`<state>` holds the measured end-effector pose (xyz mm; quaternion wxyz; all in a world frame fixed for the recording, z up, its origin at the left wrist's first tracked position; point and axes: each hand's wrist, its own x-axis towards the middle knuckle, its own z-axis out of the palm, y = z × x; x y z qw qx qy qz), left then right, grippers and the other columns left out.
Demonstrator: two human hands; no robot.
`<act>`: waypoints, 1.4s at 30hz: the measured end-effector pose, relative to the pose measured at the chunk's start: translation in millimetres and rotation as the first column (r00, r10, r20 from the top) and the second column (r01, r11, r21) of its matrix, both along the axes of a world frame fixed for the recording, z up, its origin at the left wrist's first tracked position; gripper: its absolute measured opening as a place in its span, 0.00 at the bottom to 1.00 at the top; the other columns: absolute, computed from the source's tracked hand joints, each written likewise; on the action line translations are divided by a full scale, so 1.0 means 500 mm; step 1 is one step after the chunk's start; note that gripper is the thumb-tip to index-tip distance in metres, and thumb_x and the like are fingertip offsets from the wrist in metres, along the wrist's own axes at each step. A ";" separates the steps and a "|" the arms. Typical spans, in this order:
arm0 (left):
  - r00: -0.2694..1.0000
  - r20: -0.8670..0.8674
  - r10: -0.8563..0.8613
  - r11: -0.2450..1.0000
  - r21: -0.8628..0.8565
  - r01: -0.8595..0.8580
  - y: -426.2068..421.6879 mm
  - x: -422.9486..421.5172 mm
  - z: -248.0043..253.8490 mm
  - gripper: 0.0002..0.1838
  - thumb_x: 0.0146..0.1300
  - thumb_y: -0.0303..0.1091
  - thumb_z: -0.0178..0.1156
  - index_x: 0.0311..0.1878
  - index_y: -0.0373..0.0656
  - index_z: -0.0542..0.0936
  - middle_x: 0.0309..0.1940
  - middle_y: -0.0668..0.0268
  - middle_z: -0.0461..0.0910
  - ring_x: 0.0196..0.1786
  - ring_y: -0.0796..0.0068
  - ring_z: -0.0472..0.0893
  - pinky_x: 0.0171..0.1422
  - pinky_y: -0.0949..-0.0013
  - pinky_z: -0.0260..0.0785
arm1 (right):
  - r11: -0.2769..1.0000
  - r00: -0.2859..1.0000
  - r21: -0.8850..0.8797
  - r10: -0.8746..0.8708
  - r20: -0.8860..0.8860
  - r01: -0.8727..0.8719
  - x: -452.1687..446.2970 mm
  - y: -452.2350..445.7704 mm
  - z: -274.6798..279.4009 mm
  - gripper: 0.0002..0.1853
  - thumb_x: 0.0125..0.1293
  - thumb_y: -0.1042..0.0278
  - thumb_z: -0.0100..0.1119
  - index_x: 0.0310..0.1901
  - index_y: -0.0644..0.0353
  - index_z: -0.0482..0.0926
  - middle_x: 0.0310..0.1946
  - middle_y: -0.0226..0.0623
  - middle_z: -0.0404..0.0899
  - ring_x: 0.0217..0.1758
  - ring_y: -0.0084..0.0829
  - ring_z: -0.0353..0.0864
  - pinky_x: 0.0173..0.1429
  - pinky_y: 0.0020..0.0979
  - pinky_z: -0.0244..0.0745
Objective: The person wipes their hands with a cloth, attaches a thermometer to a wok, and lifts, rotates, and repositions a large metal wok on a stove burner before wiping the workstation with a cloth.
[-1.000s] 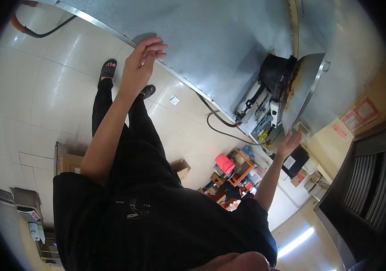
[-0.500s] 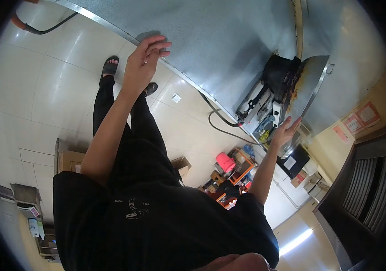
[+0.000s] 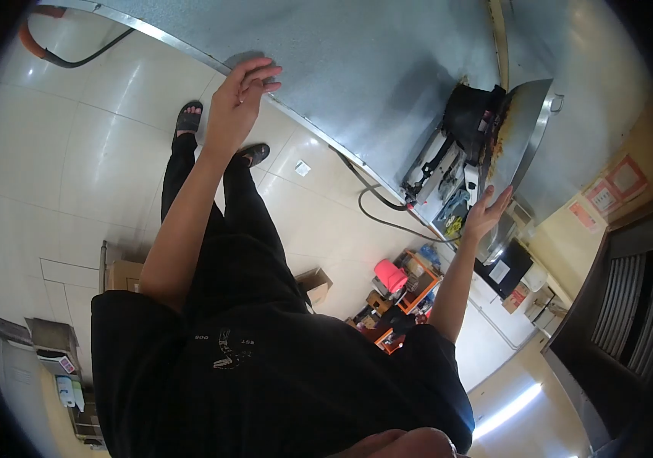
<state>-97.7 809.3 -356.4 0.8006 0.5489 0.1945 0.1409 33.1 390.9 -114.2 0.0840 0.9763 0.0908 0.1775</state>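
My left hand (image 3: 241,95) is over the front edge of the grey metal surface (image 3: 326,69), empty, with its fingers loosely bent and apart. A large metal pan (image 3: 523,126), stained brown and tilted, stands at the right beside a blackened part (image 3: 468,114). My right hand (image 3: 485,214) has its fingers spread at the lower end of the pan's rim. Its fingertips look to be at the rim, but a firm contact cannot be made out. Tools and small parts (image 3: 452,183) lie between the blackened part and the surface's edge.
Black hoses (image 3: 372,195) hang from the surface's edge to its right. On the floor are a cardboard box (image 3: 316,286) and a red container (image 3: 391,275) beside orange shelving (image 3: 420,282). An orange and black hose (image 3: 40,49) is at the top left. A louvred metal unit (image 3: 620,305) is at the far right.
My right hand has moved up toward the pan's rim, and a round metal edge below the pan has come into view. My left hand has shifted only slightly.
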 end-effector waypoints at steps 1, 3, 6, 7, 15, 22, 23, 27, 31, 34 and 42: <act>1.000 0.000 -0.004 1.000 0.003 0.004 -0.001 -0.001 -0.001 0.17 0.65 0.19 0.41 0.56 0.33 0.70 0.48 0.57 0.80 0.49 0.68 0.82 0.52 0.75 0.70 | 1.000 0.999 0.001 0.028 0.017 -0.028 -0.005 0.005 0.007 0.31 0.69 0.54 0.49 0.64 0.71 0.62 0.64 0.60 0.62 0.69 0.54 0.60 0.70 0.43 0.55; 1.000 -0.011 -0.011 1.000 0.012 0.011 -0.003 -0.004 0.001 0.17 0.65 0.19 0.40 0.56 0.33 0.69 0.48 0.57 0.80 0.48 0.69 0.82 0.52 0.75 0.70 | 0.996 0.995 0.012 0.089 0.055 -0.090 -0.016 0.018 0.009 0.28 0.68 0.57 0.51 0.63 0.69 0.65 0.63 0.59 0.64 0.68 0.54 0.61 0.69 0.43 0.57; 0.997 -0.071 -0.042 0.996 0.074 0.047 -0.003 -0.003 0.001 0.17 0.66 0.19 0.40 0.56 0.33 0.69 0.48 0.57 0.80 0.47 0.70 0.82 0.51 0.75 0.70 | 0.986 0.978 0.016 0.163 0.130 -0.166 -0.058 0.036 0.014 0.22 0.68 0.61 0.53 0.59 0.65 0.68 0.61 0.57 0.65 0.66 0.52 0.63 0.66 0.43 0.59; 0.994 -0.091 -0.059 0.992 0.101 0.068 -0.003 0.001 -0.003 0.16 0.66 0.19 0.40 0.56 0.33 0.69 0.48 0.57 0.80 0.47 0.70 0.82 0.51 0.75 0.70 | 0.987 0.968 0.008 0.157 0.196 -0.162 -0.069 0.039 0.015 0.13 0.67 0.65 0.54 0.49 0.63 0.74 0.49 0.53 0.75 0.54 0.46 0.75 0.55 0.41 0.69; 0.977 -0.056 -0.206 0.971 -0.137 0.196 0.011 0.010 -0.001 0.15 0.70 0.25 0.42 0.57 0.32 0.69 0.51 0.54 0.76 0.54 0.68 0.77 0.60 0.69 0.69 | 0.851 0.942 0.447 -0.331 0.050 0.275 -0.086 -0.112 0.139 0.14 0.69 0.60 0.48 0.36 0.62 0.78 0.24 0.43 0.78 0.27 0.35 0.78 0.33 0.33 0.71; 0.929 -0.220 -0.298 0.955 -0.067 0.290 0.015 0.017 0.029 0.16 0.72 0.32 0.45 0.58 0.35 0.70 0.51 0.58 0.77 0.54 0.70 0.76 0.59 0.72 0.65 | 0.766 0.919 0.515 -0.262 -0.296 0.384 -0.208 -0.133 0.061 0.15 0.69 0.63 0.48 0.30 0.65 0.74 0.19 0.40 0.73 0.23 0.30 0.70 0.31 0.33 0.66; 0.922 -0.240 -0.303 0.952 -0.046 0.301 0.015 0.019 0.032 0.16 0.71 0.31 0.46 0.58 0.35 0.70 0.51 0.59 0.77 0.54 0.71 0.76 0.59 0.72 0.65 | 0.743 0.933 0.566 -0.263 -0.245 0.358 -0.243 -0.130 0.040 0.17 0.70 0.61 0.48 0.28 0.66 0.72 0.16 0.36 0.68 0.22 0.25 0.65 0.28 0.32 0.62; 0.922 -0.217 -0.320 0.941 0.043 0.336 0.017 0.020 0.014 0.15 0.70 0.29 0.47 0.57 0.37 0.71 0.49 0.60 0.78 0.53 0.71 0.76 0.60 0.71 0.65 | 0.480 0.871 0.736 -0.370 -0.323 0.477 -0.407 -0.222 -0.115 0.19 0.70 0.59 0.48 0.25 0.63 0.73 0.15 0.28 0.67 0.19 0.20 0.65 0.24 0.25 0.61; 0.896 -0.278 -0.346 0.908 0.141 0.394 -0.012 0.051 0.042 0.15 0.68 0.27 0.48 0.57 0.38 0.72 0.50 0.61 0.77 0.55 0.71 0.75 0.63 0.69 0.63 | 0.178 0.759 0.797 -0.478 -0.442 0.577 -0.500 -0.333 -0.138 0.18 0.70 0.57 0.49 0.27 0.59 0.76 0.14 0.23 0.66 0.16 0.16 0.63 0.20 0.22 0.59; 0.882 -0.265 -0.390 0.852 0.259 0.455 -0.078 0.110 0.133 0.17 0.66 0.26 0.48 0.58 0.39 0.71 0.54 0.60 0.75 0.59 0.71 0.73 0.66 0.68 0.61 | 0.097 0.772 0.893 -0.549 -0.320 0.439 -0.502 -0.459 -0.079 0.17 0.71 0.56 0.48 0.30 0.59 0.76 0.17 0.23 0.66 0.19 0.15 0.63 0.20 0.21 0.59; 0.862 0.016 -0.506 0.749 0.504 0.430 -0.384 0.323 0.480 0.21 0.66 0.29 0.49 0.63 0.42 0.68 0.64 0.59 0.68 0.68 0.67 0.64 0.69 0.66 0.56 | 0.199 0.844 0.948 -0.524 -0.113 0.250 -0.305 -0.670 0.095 0.16 0.71 0.57 0.48 0.32 0.60 0.76 0.17 0.22 0.65 0.19 0.14 0.63 0.23 0.20 0.57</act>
